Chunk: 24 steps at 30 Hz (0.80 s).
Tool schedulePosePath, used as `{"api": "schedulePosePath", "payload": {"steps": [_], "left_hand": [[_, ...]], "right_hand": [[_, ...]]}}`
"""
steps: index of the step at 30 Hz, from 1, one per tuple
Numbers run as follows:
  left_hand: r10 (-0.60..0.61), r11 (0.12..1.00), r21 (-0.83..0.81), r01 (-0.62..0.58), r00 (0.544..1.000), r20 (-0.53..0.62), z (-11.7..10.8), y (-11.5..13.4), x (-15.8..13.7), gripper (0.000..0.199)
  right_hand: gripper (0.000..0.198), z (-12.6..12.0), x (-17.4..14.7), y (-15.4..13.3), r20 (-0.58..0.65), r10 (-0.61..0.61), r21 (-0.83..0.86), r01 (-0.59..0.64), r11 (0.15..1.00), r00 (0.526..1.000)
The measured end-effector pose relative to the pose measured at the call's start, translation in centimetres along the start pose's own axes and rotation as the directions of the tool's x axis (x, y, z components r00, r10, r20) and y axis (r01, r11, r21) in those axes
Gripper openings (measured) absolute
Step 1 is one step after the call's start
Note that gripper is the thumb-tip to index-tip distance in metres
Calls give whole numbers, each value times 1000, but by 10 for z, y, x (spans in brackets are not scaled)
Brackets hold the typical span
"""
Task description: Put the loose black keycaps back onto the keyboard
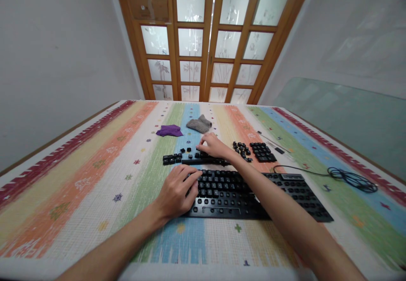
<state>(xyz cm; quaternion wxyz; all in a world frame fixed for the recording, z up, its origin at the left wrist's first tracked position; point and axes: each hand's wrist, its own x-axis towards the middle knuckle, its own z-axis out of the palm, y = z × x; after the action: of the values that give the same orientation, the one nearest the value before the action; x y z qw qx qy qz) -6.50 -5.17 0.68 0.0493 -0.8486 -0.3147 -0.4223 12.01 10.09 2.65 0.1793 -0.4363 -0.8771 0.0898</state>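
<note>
A black keyboard [222,203] lies across the table, its upper left rows fitted with keycaps and its lower left and right parts showing bare key posts. My left hand [179,190] rests on the keyboard's left end, its fingers bent over the top rows and closed on it. Beyond the keyboard, my right hand [214,146] reaches over loose black keycaps [189,149], thumb and fingertips drawn together. Whether a keycap sits between those fingertips is too small to tell. A long black bar [203,161] lies just behind the keyboard, partly covered by my right arm.
More keycaps [173,159] stand at the left, with a loose pile [241,149] and a neat block [262,152] at the right. A purple cloth [169,130] and a grey cloth [199,124] lie farther back. A coiled cable [352,179] lies right, near a thin rod [272,140].
</note>
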Motion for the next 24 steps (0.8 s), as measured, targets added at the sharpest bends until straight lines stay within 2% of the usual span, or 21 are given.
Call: {"api": "schedulePosePath", "payload": {"steps": [4,8,10,13,16,20,24], "left_hand": [[36,999,-28,-35,999,21,4,1,-2,23],[160,984,-99,-148,979,128,5,8,-3,27],[219,971,-137,-195,957,189,5,14,-3,28],[249,963,-169,-211,935,253,6,24,-4,28],[268,957,-190,-219,919,290,9,31,-6,28],[268,956,-209,-205,900,344,12,32,-9,31],[231,966,-190,-175,915,330,15,29,-8,28]], "right_hand": [[14,-28,-32,-4,-46,-39,66,42,997,998],[12,-50,-86,-14,-26,-104,143,106,984,994],[14,-53,-115,-20,-27,-130,236,132,963,991],[12,-52,-149,-27,-26,-108,269,111,957,994],[9,-44,-170,-31,-54,-91,270,102,957,994],[6,-30,-180,-33,-113,-77,297,107,949,991],[6,-16,-183,-34,-154,-72,256,110,960,985]]}}
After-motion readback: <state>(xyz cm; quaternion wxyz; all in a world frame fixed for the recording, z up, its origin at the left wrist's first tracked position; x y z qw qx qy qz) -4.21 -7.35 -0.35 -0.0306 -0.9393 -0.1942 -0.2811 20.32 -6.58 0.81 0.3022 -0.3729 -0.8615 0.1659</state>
